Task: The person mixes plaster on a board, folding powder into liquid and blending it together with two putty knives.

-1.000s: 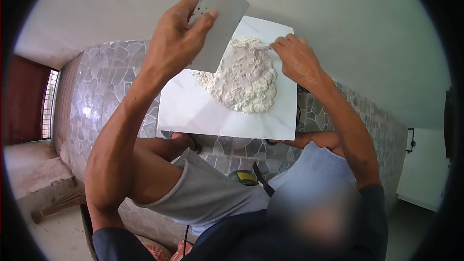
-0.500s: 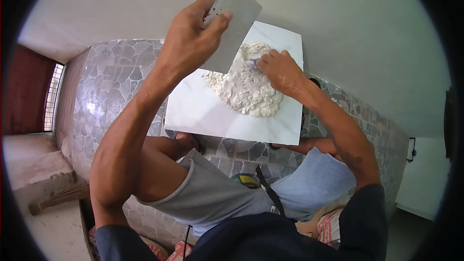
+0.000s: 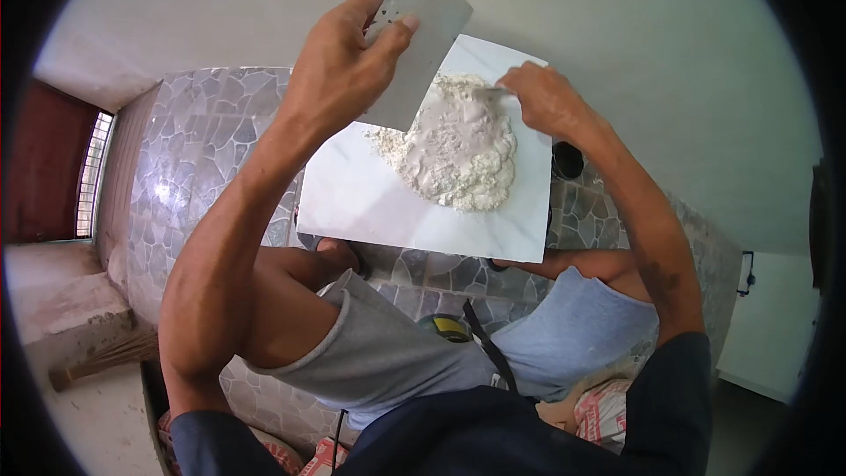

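My left hand (image 3: pixel 357 57) grips a flat grey plate (image 3: pixel 423 40), thumb on its face, held up over the back left part of a white marbled board (image 3: pixel 352 203). On the board lies a heap of off-white powder (image 3: pixel 458 150), with a smoother, wet-looking patch in its middle. My right hand (image 3: pixel 546 97) is closed around a small tool (image 3: pixel 495 92), whose thin grey end is at the back right edge of the heap. The fingers hide most of that tool.
Grey stone-patterned tiles (image 3: pixel 203 141) cover the floor. A pale wall (image 3: pixel 652 53) rises behind the board. My knees are on either side in front, with a tape measure (image 3: pixel 449 327) between them. A straw broom (image 3: pixel 106 357) lies at left, and red-and-white sacks (image 3: pixel 604 410) sit below.
My right hand first moved in over the heap with the small tool, then drew back toward its right edge. My left hand still holds the grey plate, shifted slightly in view.
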Demonstrator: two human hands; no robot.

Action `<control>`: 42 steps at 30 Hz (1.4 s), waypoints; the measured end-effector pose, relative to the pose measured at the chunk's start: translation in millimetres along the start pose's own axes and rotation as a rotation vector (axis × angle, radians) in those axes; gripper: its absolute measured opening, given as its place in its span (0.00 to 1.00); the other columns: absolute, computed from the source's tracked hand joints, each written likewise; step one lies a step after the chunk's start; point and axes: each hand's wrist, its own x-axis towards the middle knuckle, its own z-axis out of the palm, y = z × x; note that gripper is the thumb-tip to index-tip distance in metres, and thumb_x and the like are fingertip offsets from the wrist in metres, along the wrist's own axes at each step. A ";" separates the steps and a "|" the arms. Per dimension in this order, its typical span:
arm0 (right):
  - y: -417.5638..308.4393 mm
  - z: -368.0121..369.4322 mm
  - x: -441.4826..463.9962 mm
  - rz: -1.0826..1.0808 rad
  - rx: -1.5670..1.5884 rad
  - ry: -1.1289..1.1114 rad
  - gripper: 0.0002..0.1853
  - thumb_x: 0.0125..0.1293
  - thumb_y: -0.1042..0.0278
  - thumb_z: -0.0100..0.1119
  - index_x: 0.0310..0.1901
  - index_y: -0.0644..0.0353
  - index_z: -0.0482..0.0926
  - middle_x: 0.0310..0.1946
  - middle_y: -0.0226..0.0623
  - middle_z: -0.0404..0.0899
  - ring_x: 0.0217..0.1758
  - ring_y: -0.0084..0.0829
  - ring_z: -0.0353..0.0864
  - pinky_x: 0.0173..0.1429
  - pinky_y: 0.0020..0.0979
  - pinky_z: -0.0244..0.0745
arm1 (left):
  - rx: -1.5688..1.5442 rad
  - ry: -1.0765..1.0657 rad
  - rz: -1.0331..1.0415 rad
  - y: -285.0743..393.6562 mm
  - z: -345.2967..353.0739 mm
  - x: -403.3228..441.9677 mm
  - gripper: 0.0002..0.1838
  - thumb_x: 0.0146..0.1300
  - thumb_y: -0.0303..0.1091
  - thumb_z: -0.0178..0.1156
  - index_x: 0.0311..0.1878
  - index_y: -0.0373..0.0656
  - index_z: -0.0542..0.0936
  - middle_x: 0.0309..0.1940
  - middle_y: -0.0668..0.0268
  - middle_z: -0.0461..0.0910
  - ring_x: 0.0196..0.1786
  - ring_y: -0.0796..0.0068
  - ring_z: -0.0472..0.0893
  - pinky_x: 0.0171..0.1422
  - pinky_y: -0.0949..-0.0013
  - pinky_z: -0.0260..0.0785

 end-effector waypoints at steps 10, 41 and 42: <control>7.2 4.0 9.9 -0.016 -0.006 0.002 0.15 0.56 0.80 0.59 0.45 0.57 0.84 0.44 0.37 0.82 0.53 0.43 0.79 0.54 0.47 0.76 | -0.014 0.021 0.008 -0.6 -1.5 2.0 0.20 0.72 0.39 0.58 0.56 0.30 0.78 0.35 0.53 0.84 0.36 0.67 0.84 0.44 0.63 0.76; -96.7 -16.7 16.1 -0.430 -0.170 -0.182 0.07 0.65 0.70 0.56 0.39 0.56 0.84 0.43 0.32 0.83 0.56 0.35 0.79 0.56 0.39 0.71 | 0.050 0.095 0.018 -5.0 -23.3 2.9 0.22 0.72 0.40 0.57 0.59 0.32 0.78 0.38 0.52 0.86 0.38 0.66 0.86 0.45 0.62 0.78; -97.2 -26.2 12.7 -0.419 -0.171 -0.152 0.07 0.64 0.70 0.56 0.40 0.56 0.84 0.43 0.32 0.83 0.55 0.35 0.79 0.56 0.39 0.71 | 0.037 0.090 0.008 -6.1 -24.4 2.7 0.22 0.72 0.40 0.58 0.59 0.32 0.78 0.38 0.52 0.86 0.38 0.66 0.86 0.45 0.63 0.78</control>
